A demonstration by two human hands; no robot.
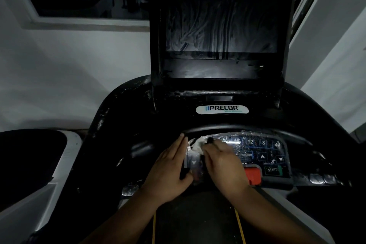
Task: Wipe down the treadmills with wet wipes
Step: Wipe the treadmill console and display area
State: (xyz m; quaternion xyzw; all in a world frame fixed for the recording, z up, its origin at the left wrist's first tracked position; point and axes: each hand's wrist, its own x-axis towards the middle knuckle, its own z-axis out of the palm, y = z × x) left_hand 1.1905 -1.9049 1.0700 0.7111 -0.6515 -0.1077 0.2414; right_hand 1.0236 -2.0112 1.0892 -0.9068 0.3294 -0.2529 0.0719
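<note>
Far left: pale grey housing of a neighbouring machine (59,164), well apart from both hands.
Left hand: the left hand (170,166) lies flat on the black plastic treadmill console (122,125), fingers straight and together. The fingertips reach the dark curved rim at the left end of the keypad. It holds nothing and looks like a brace.
Wipe: the crumpled white wet wipe (196,145) sits on the upper left corner of the keypad, between the two hands, just ahead of the right fingertips.
Right hand: the right hand (223,162) has its fingers curled down over the wipe, pinning it to the surface. It is the nearer hand and the one working.
Keypad: the glossy grey-and-blue button panel (257,150) has its long axis running left to right. Nearly all of it lies to the right of the wipe, partly under the right hand.
Key relation: the wipe is at the panel's left end and uncovered keys stretch away rightward, so the next stroke probably goes right along that axis.
Right of hand: the red rectangular stop button (252,174) touches the hand's outer edge, with the dark START key (272,170) just beside it.
Risk: a pass over them may press keys.
</note>
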